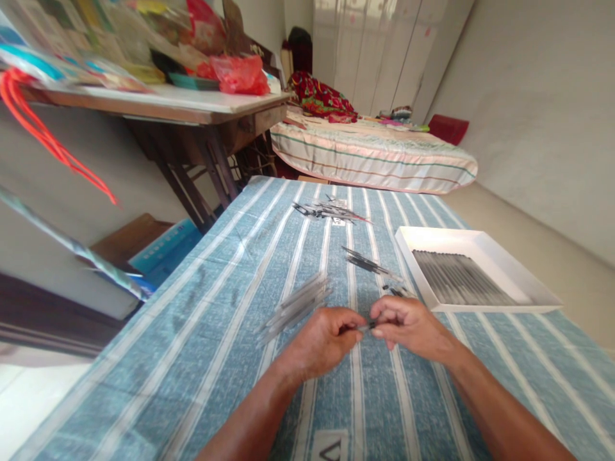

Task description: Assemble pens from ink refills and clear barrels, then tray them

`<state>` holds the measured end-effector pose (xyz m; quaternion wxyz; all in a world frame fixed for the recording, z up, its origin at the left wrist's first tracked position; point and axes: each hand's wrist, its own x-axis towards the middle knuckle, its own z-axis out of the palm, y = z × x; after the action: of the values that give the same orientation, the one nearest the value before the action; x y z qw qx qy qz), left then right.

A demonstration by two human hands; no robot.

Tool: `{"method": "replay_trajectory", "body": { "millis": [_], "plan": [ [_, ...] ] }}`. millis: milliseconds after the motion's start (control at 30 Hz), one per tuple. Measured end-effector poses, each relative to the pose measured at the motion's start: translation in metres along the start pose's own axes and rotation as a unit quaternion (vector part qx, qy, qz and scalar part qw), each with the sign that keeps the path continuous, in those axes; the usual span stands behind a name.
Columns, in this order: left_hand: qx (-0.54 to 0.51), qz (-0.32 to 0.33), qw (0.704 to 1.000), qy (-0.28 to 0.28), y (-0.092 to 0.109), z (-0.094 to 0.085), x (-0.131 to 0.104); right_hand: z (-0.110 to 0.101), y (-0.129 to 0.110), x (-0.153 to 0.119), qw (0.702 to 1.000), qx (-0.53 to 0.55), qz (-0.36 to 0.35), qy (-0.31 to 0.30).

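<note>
My left hand (327,336) and my right hand (408,326) meet above the striped cloth, fingertips pinched on a small, thin dark piece (369,325) between them. Its ends are hidden by the fingers. Left of my left hand lies a loose bundle of grey, translucent sticks (298,304). Beyond my right hand are a few thin black sticks (368,262) and some short black pieces (396,291). Farther back lies a pile of dark thin pieces (331,210). To the right, a white box (523,272) holds a row of dark sticks (456,278).
The blue striped cloth (192,320) covers the table. At the back left, a desk (202,115) carries bags, with a red cord (48,144) hanging off it. Behind the table stands a bed (375,150). A blue box (168,246) sits below, left of the table.
</note>
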<state>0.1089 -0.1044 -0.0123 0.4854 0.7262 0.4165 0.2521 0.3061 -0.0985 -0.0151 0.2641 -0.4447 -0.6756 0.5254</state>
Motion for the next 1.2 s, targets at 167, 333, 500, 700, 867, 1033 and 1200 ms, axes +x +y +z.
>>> {"method": "replay_trajectory", "body": {
  "millis": [167, 333, 500, 700, 867, 1033, 1200],
  "plan": [
    [-0.001, 0.007, 1.0, 0.002, -0.002, -0.001, 0.0, 0.005, -0.004, -0.001, 0.996, -0.086, -0.023, 0.012],
    [0.003, 0.011, 1.0, 0.001, -0.002, -0.001, 0.0, 0.005, -0.001, -0.001, 0.998, -0.049, -0.008, 0.029],
    [-0.001, 0.007, 1.0, 0.004, -0.001, 0.0, 0.0, 0.006, -0.003, -0.002, 0.996, -0.085, -0.005, 0.016],
    [0.004, 0.003, 1.0, -0.005, 0.001, 0.0, 0.0, 0.008, -0.001, -0.004, 0.999, -0.05, 0.007, 0.018],
    [0.008, 0.004, 1.0, -0.003, 0.001, 0.002, 0.001, 0.008, -0.001, -0.005, 0.998, -0.047, 0.013, 0.03],
    [0.018, 0.015, 1.0, 0.001, 0.003, 0.003, 0.0, 0.012, 0.0, -0.008, 0.997, -0.053, 0.023, 0.046],
    [0.03, 0.022, 0.999, -0.003, 0.006, 0.003, 0.001, 0.013, 0.001, -0.011, 0.998, -0.027, 0.01, 0.052]
  ]
}}
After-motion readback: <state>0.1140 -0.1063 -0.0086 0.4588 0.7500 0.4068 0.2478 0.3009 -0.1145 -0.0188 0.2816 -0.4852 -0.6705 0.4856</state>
